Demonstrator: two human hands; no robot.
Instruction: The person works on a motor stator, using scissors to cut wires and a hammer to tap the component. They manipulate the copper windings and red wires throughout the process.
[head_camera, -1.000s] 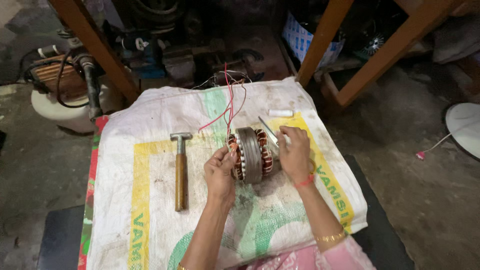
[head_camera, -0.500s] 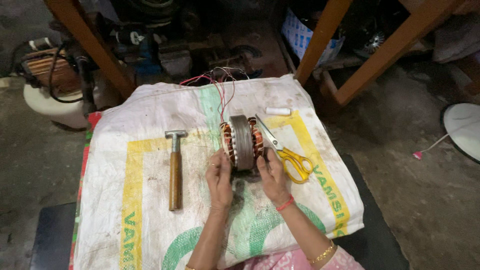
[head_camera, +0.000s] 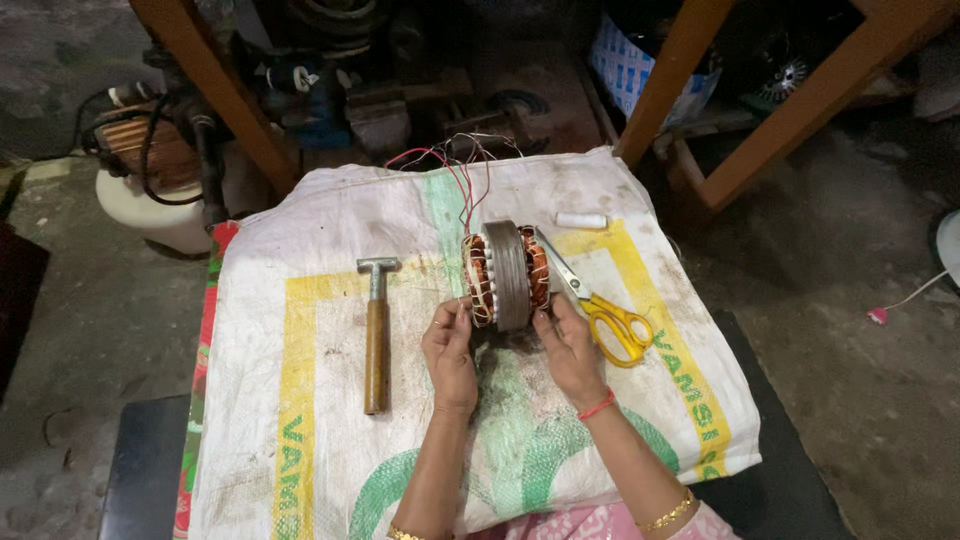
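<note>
Underneath everything lies a white woven sack (head_camera: 300, 420) with yellow and green print, spread flat and smudged with dark grime near its middle. On it, roughly centred, a stator (head_camera: 507, 274) stands on edge, its copper windings showing on both sides of the grey core. The left hand (head_camera: 450, 345) grasps the stator's lower left side with its fingertips on the windings, and the right hand (head_camera: 568, 345) grasps the lower right side the same way. Red and pale wires (head_camera: 455, 170) trail from the stator's top toward the sack's far edge. A hammer (head_camera: 376, 335) with a wooden handle lies to the left, well apart from the hands. Scissors (head_camera: 600, 305) with yellow handles lie just beside the right hand, blades pointing at the stator. A small white roll (head_camera: 581, 220) rests farther back. Around the sack is a rough concrete floor (head_camera: 850, 300), with orange wooden legs (head_camera: 690, 60) and dark machine parts (head_camera: 330, 90) behind.
</note>
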